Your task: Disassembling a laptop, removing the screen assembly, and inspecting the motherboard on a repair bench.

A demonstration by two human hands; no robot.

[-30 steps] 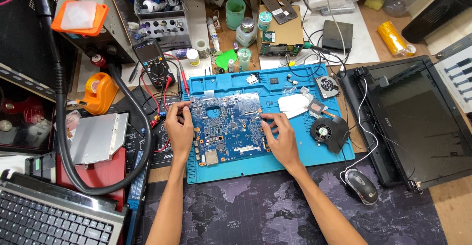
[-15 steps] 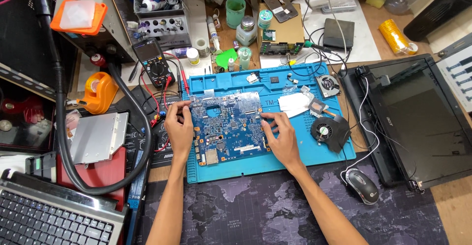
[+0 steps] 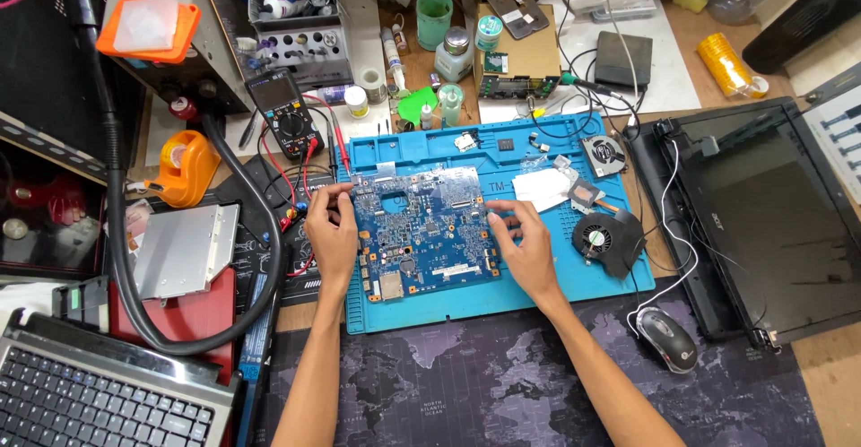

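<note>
In the head view, a blue circuit board (image 3: 423, 232) is seen lying flat on a blue mat (image 3: 502, 295) in the middle of a crowded worktop (image 3: 812, 375). The board is held at both side edges: the left hand (image 3: 330, 232) is closed on its left edge with fingers curled at the upper corner, and the right hand (image 3: 525, 245) is laid against the right edge, fingers bent onto the board.

The board appears already taken out of the opened laptop shell (image 3: 762, 223), which lies to the right, and a cooling fan (image 3: 605, 239) has been set beside it on the mat (apparently removed as well). A multimeter (image 3: 285, 113) stands close by at the upper left, its leads not applied to the board. Any testing or refitting appears not yet done.
</note>
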